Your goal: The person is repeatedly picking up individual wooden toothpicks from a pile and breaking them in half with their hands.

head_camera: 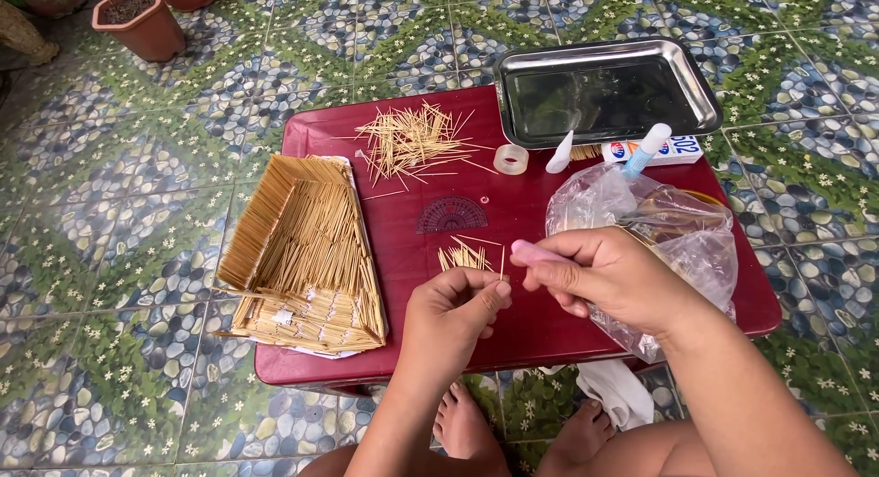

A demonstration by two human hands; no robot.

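I see the red desk point(439, 349) under both hands, and beyond the left hand point(453, 312) the big woven stick panel point(307, 248) lies flat, its long side running away from me. Beyond the hands sits a small bundle of sticks point(465, 255). My right hand point(609, 280) is closed around a pink tube point(531, 252), nozzle pointing left; the left hand pinches a single thin stick point(502, 264), upright, long axis roughly vertical, just beside that nozzle. I judge this as gluing one stick; next calls for steady tip-to-nozzle contact.
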